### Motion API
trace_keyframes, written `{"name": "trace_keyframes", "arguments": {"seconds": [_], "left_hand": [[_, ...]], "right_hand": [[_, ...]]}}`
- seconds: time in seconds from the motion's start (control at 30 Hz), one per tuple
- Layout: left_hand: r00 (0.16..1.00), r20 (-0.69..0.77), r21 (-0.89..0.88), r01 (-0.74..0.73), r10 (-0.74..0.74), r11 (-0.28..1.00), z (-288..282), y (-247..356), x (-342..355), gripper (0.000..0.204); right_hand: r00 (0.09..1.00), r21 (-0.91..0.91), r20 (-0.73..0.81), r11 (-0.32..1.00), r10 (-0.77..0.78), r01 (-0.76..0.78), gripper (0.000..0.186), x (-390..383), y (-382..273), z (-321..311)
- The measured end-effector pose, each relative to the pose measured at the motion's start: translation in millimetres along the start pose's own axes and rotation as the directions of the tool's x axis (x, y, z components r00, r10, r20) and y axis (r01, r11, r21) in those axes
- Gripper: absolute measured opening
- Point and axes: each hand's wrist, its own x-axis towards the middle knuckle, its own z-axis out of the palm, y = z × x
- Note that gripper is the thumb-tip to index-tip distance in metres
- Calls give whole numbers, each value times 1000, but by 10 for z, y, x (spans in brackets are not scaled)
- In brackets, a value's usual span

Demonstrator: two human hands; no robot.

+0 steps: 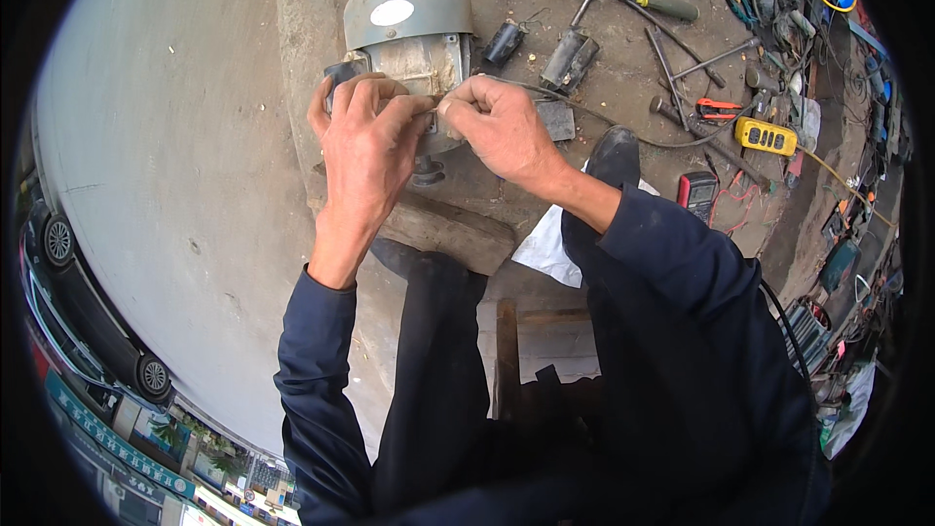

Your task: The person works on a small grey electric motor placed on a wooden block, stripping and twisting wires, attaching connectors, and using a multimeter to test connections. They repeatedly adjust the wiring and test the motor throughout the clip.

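A grey electric motor [409,12] with a rounded end cover and a white oval label stands on the ground in front of me. Both hands meet over its near side, where its shaft end [428,171] pokes out below. My left hand [368,141] has thumb and fingers pinched together at the motor's body. My right hand [502,131] pinches with thumb and forefinger close beside the left fingertips. Whatever lies between the fingers is too small to make out. A dark cable [584,109] runs from behind my right hand toward the right.
Black cylindrical capacitors [504,43] [569,60] lie right of the motor. Beyond are a screwdriver [670,7], a T-handled wrench [716,56], a yellow power strip [766,135] and a red multimeter [697,193]. A wooden block [448,231] sits by my feet. A car [93,302] stands far left.
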Motion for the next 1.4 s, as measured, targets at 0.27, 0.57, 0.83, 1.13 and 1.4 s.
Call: {"name": "trace_keyframes", "arguments": {"seconds": [0.27, 0.57, 0.83, 1.13, 1.4], "left_hand": [[1000, -1, -36, 8, -8, 999, 35, -44, 8, 22], [1000, -18, -21, 16, -16, 1000, 57, -66, 11, 20], [1000, -28, -41, -11, 10, 999, 68, -78, 26, 19], [1000, -17, -58, -2, 1, 998, 52, -75, 21, 21], [1000, -21, -78, 1, -2, 997, 54, -80, 17, 22]], "right_hand": [[945, -162, 27, 932, -325, 325, 21, 29, -71, -53], [895, -336, 5, 842, -447, 422, 19, 47, -9, -11], [977, -36, -90, 981, -193, 191, 25, -195, 144, -112], [926, -814, 369, 455, -76, 362, 25, -548, 1296, -79], [917, -804, 390, 454, -85, 384, 23, -579, 1448, -17]]}}
